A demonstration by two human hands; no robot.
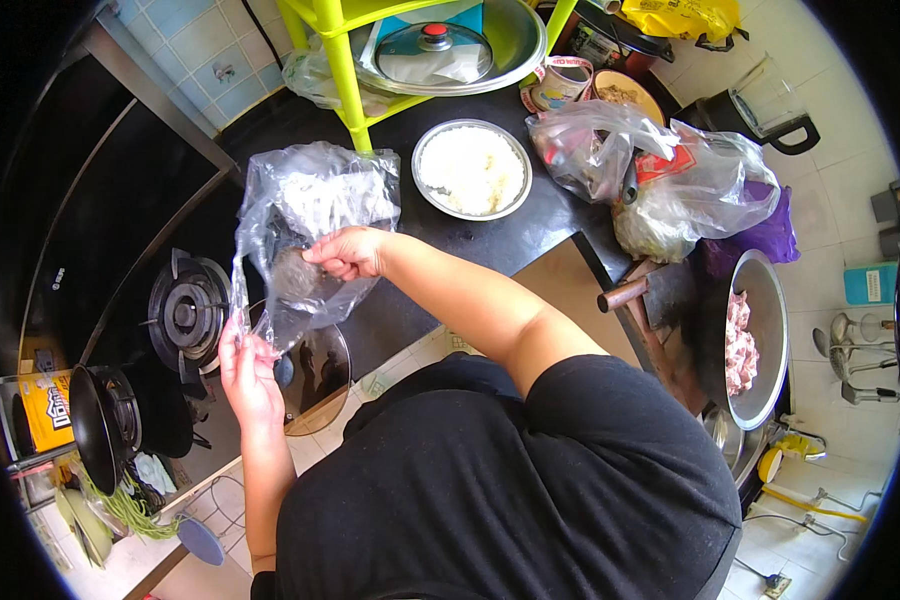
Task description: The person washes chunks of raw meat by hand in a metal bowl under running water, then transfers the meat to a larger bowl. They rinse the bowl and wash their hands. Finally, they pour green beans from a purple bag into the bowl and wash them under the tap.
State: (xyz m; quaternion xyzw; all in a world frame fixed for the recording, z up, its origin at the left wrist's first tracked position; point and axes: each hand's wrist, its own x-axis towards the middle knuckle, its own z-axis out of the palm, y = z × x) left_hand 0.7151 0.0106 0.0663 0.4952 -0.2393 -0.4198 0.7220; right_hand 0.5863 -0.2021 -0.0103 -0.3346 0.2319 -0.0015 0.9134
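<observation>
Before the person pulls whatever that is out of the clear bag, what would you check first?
1. Bag held firmly: ok, the left hand pinches the lower edge of the clear plastic bag.
2. Contents gripped: ok, the right hand is at the bag's mouth, fingers on the dark lump inside.
3. Burner beneath unlit: ok, no flame shows on the gas burner.
4. Landing spot nearby: ok, bare black counter lies beside the bag.
5. Bag intact: cannot tell, wrinkles hide any tears.
</observation>
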